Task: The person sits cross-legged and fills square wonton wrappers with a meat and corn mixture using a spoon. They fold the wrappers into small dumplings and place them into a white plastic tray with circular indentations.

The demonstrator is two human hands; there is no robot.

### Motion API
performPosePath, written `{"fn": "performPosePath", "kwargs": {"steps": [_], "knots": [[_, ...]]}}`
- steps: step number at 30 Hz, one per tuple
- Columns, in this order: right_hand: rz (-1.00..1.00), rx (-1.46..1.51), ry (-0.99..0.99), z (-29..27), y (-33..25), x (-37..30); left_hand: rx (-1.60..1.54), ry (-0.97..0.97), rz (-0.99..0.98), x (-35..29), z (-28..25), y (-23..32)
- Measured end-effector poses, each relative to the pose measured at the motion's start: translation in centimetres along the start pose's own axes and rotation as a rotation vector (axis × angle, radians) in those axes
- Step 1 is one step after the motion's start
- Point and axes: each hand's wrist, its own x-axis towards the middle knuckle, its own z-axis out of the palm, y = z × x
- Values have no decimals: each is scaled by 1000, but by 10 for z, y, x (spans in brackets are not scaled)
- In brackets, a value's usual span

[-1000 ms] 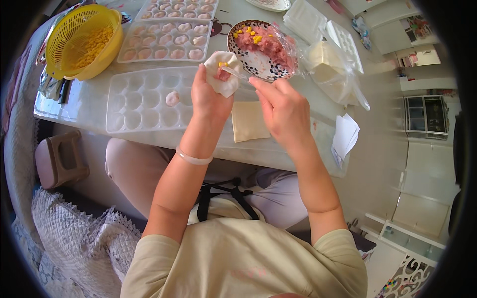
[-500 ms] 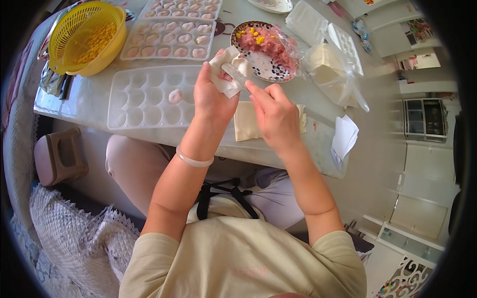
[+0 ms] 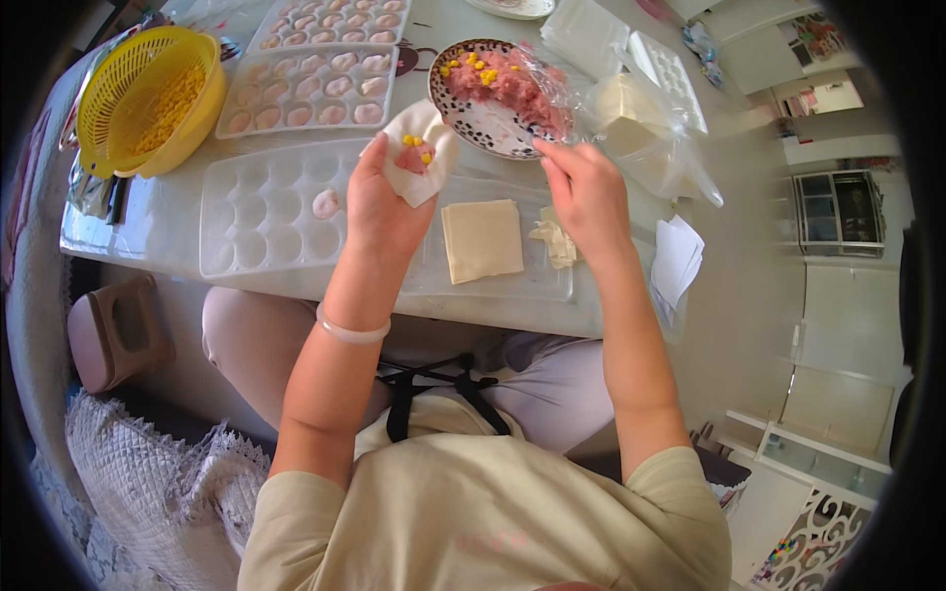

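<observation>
My left hand (image 3: 382,222) cradles a thin, pale dumpling wrapper (image 3: 434,133). On the wrapper rests a small lump of pink minced meat (image 3: 412,161) with a few corn kernels. My right hand (image 3: 591,197) is closed at the near right rim of a patterned plate (image 3: 488,133), pinching a slim, pale utensil whose far end blends into the plate. More pink mince (image 3: 517,89) with corn kernels lies on that plate. Below, between my hands, sits a square stack of wrappers (image 3: 483,241), with a crumpled wrapper piece (image 3: 557,242) beside it.
A clear tray (image 3: 266,212) with round hollows holds one dumpling (image 3: 326,204). Fuller trays (image 3: 305,89) stand behind it. A yellow colander (image 3: 202,108) with corn is far left. On the right are bagged wrappers (image 3: 631,108) and white papers (image 3: 677,258).
My right hand has drawn the utensil away from the wrapper, right toward the plate. My left hand has shifted left and slightly down, and the filling on its wrapper now shows.
</observation>
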Motion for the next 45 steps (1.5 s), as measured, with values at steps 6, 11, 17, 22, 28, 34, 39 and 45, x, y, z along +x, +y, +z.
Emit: {"fn": "performPosePath", "kwargs": {"steps": [6, 11, 17, 22, 28, 34, 39, 45], "knots": [[-24, -124, 33, 41, 11, 44, 80, -7, -87, -4, -1, -7], [-56, -216, -99, 42, 6, 52, 66, -29, -53, -1, -9, -5], [75, 183, -172, 8, 8, 41, 53, 40, -28, 5, -13, -5], [-64, 378, -114, -4, -36, -3, -5, -37, -43, -2, -6, -7], [-199, -7, -95, 10, -61, -42, -16, -37, -52, -15, 1, -3], [-155, 176, -127, -12, -56, -54, 4, -57, 16, -17, -8, 2], [270, 677, -265, 1, -35, -52, 10, -99, -24, -28, -3, -1], [-53, 450, 34, -6, -37, -57, 130, -85, 32, -33, -3, 5]]}}
